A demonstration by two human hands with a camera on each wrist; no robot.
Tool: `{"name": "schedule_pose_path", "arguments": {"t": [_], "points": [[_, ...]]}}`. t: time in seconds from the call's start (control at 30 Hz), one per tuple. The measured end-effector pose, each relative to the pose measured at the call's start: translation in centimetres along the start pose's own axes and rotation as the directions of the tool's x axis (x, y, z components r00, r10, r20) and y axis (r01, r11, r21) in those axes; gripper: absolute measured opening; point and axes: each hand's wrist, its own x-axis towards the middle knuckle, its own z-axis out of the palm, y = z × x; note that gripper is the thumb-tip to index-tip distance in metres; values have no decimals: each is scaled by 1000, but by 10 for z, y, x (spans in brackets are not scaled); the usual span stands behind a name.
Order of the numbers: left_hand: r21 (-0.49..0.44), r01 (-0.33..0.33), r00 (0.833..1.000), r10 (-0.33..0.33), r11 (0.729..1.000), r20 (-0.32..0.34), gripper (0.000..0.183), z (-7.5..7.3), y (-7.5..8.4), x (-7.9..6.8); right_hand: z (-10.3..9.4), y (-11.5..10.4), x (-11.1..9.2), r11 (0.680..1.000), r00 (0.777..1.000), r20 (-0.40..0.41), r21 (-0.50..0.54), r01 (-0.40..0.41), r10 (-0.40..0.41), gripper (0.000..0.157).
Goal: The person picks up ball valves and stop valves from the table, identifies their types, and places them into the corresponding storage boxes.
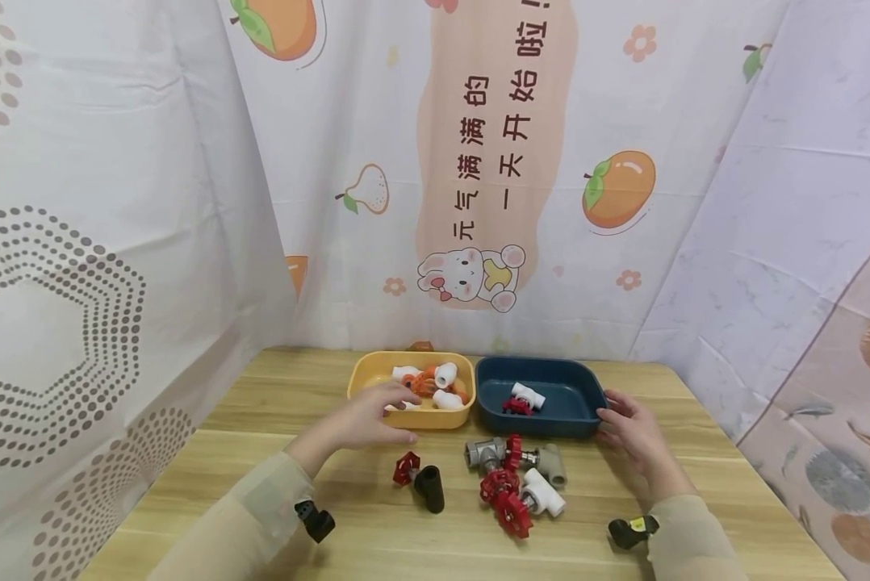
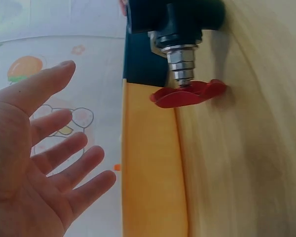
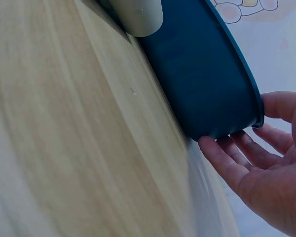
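My left hand (image 1: 365, 415) hovers at the front of the yellow tray (image 1: 361, 379), fingers spread and nothing held. In the left wrist view the palm and loose fingers (image 2: 75, 187) show. White and orange pipe fittings (image 1: 445, 399) lie in that tray. At the right end of the dark blue tray (image 1: 551, 371), my right hand (image 1: 634, 432) holds the wall, thumb at the rim and fingertips against the outside. Inside it is a white valve with a red handle (image 1: 525, 395). A black valve with a red wheel (image 1: 429, 488) lies on the table near my left hand.
Several red-handled valves cluster in front of the blue tray, among them a metal one (image 1: 486, 453), a grey one (image 1: 551, 464) and a white one (image 1: 544, 492). The wooden table (image 1: 261, 452) meets a printed curtain (image 1: 348, 274) behind the trays.
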Motion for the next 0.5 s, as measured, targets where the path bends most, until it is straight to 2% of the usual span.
{"name": "schedule_pose_path", "arguments": {"t": [0.3, 0.5], "points": [[-3, -19, 997, 19, 1000, 75, 59, 8, -3, -4, -2, -1, 1, 1000, 1000, 8, 13, -6, 6, 65], [-7, -3, 992, 3, 1000, 122, 62, 14, -7, -9, -1, -2, -2, 1000, 1000, 8, 1, -8, 8, 64]]}}
